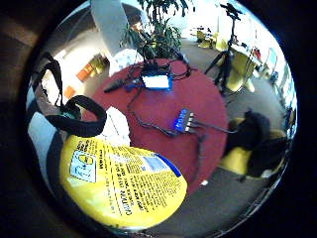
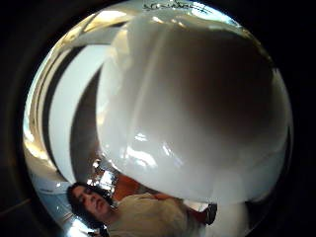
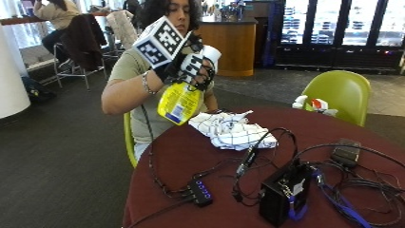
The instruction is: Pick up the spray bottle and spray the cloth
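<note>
The gloved right hand point(image 3: 187, 64) holds the yellow spray bottle point(image 3: 179, 102) up in the air above the near edge of the round red table point(image 3: 190, 156), with its fingers curled around the bottle's upper part, and the bottle hangs tilted with its bottom pointing down toward the table. The white checked cloth point(image 3: 231, 129) lies crumpled on the table, just below and beside the bottle and not touching it. In the little finger side palm view the bottle's yellow label point(image 1: 124, 181) is close to the palm, and a small black hub point(image 1: 184, 120) with blue lights lies on the red table among cables.
</note>
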Demonstrator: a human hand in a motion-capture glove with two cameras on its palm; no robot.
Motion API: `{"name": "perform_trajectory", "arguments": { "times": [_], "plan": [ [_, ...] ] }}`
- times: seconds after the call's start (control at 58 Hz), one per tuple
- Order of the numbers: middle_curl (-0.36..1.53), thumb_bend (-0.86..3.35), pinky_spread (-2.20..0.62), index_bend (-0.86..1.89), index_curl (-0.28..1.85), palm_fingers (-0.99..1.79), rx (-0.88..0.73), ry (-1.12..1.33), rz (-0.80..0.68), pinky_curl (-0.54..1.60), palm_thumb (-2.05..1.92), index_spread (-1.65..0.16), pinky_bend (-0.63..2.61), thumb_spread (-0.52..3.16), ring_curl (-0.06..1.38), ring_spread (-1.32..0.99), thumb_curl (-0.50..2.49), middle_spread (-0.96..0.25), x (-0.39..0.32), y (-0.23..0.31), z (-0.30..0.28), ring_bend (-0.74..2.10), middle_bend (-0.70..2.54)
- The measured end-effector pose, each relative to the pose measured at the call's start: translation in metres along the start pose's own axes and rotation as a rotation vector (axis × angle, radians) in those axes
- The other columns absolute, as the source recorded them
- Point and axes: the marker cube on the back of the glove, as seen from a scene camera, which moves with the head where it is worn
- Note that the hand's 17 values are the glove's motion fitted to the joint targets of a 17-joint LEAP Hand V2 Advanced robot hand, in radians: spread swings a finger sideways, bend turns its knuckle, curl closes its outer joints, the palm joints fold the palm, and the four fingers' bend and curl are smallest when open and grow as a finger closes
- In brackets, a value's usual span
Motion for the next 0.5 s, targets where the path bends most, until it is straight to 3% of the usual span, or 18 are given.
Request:
{"name": "perform_trajectory", "arguments": {
  "times": [0.155, 0.31, 0.5],
  "plan": [
    [0.48, -0.03, -0.24, 0.32, 0.41, 1.32, -0.251, 0.343, 0.058, 0.36, 1.0, -0.26, 0.42, 0.31, 0.41, -0.19, 0.64, -0.16, -0.027, -0.008, 0.022, 0.53, 0.49],
    [0.49, -0.03, -0.25, 0.31, 0.44, 1.32, -0.503, 0.708, 0.079, 0.36, 0.99, -0.26, 0.42, 0.28, 0.43, -0.2, 0.67, -0.17, -0.027, -0.001, 0.089, 0.53, 0.5],
    [0.49, -0.03, -0.26, 0.29, 0.47, 1.32, -0.641, 0.815, 0.111, 0.37, 0.99, -0.27, 0.42, 0.26, 0.44, -0.2, 0.7, -0.17, -0.016, 0.005, 0.14, 0.52, 0.49]
  ]
}}
